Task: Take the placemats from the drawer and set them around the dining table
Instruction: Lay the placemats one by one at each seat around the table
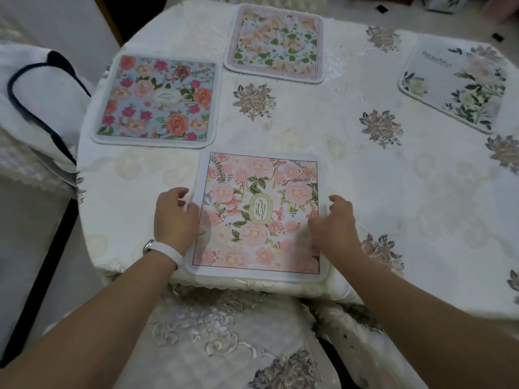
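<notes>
4 placemats are lying on the surface (365,192): 1 nearest (258,214), 1 at the left (157,99), 1 behind (276,42), 1 at the far right (455,82).

Both forearms leave the frame below; the box (443,2) is cropped above

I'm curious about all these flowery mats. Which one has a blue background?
The placemat at the far left, with bright pink and orange roses on blue. The other three are pale: pink under the hands, lilac-edged at the top, white at the right.

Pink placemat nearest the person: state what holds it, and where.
Both hands rest on the pink placemat: left hand on its left edge, right hand on its right edge. Fingers lie on top; a closed grip cannot be told.
</notes>
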Action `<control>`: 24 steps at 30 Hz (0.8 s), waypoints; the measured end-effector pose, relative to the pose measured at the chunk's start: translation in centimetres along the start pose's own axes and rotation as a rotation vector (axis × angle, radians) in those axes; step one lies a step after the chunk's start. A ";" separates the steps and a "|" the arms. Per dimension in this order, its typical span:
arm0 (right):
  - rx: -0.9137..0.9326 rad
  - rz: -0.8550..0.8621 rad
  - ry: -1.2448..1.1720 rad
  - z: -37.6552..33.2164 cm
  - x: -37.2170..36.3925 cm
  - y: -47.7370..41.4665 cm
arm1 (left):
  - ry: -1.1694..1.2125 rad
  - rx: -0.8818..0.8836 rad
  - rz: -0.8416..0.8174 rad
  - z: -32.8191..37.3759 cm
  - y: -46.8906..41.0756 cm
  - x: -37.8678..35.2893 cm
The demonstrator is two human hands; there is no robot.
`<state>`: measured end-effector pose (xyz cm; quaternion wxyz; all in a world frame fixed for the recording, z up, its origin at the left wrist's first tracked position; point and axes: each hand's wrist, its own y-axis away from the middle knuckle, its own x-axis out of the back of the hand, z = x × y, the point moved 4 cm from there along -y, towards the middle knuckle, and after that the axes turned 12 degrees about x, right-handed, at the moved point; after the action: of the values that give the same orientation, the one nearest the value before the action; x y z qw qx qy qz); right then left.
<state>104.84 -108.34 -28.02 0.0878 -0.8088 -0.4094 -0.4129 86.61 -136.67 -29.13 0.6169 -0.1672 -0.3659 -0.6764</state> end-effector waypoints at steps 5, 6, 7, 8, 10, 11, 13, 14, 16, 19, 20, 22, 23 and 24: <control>0.538 -0.238 0.420 -2.9 -3.7 0.5 | -0.398 -0.424 -0.168 1.6 1.5 -4.2; 0.583 -0.326 0.470 -2.9 -4.8 0.4 | -0.478 -0.470 -0.186 1.6 1.8 -5.1; 0.616 -0.385 0.518 -2.9 -5.9 0.2 | -0.539 -0.498 -0.192 1.6 1.8 -5.8; 0.637 -0.410 0.553 -2.8 -6.8 -0.2 | -0.590 -0.531 -0.195 1.7 1.6 -6.5; 0.647 -0.398 0.597 -3.0 -8.0 -1.3 | -0.684 -0.626 -0.221 2.4 0.7 -7.6; 0.648 -0.383 0.610 -3.2 -8.5 -2.0 | -0.718 -0.668 -0.238 2.8 0.1 -8.2; 0.647 -0.362 0.618 -3.8 -9.5 -3.4 | -0.758 -0.728 -0.262 4.0 -1.1 -9.1; 0.646 -0.353 0.616 -4.1 -9.8 -4.2 | -0.772 -0.751 -0.263 4.5 -1.7 -9.6; 0.652 -0.331 0.616 -4.7 -10.2 -5.9 | -0.800 -0.786 -0.249 5.6 -2.8 -10.4; 0.659 -0.307 0.594 -5.5 -10.1 -8.6 | -0.825 -0.800 -0.234 7.5 -4.6 -11.6; 0.662 -0.297 0.584 -5.6 -10.0 -9.4 | -0.827 -0.795 -0.229 8.1 -5.1 -11.9; 0.673 -0.281 0.589 -5.7 -9.6 -10.8 | -0.818 -0.785 -0.226 9.0 -5.7 -12.3; 0.675 -0.273 0.600 -5.6 -9.4 -11.3 | -0.810 -0.784 -0.228 9.2 -5.9 -12.4; 0.668 -0.263 0.606 -5.5 -9.1 -11.8 | -0.801 -0.784 -0.230 9.2 -6.0 -12.4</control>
<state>89.91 -108.66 -33.57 0.4058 -0.5206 -0.5748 -0.4837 81.11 -121.50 -33.04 0.2443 -0.5859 -0.3089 -0.7082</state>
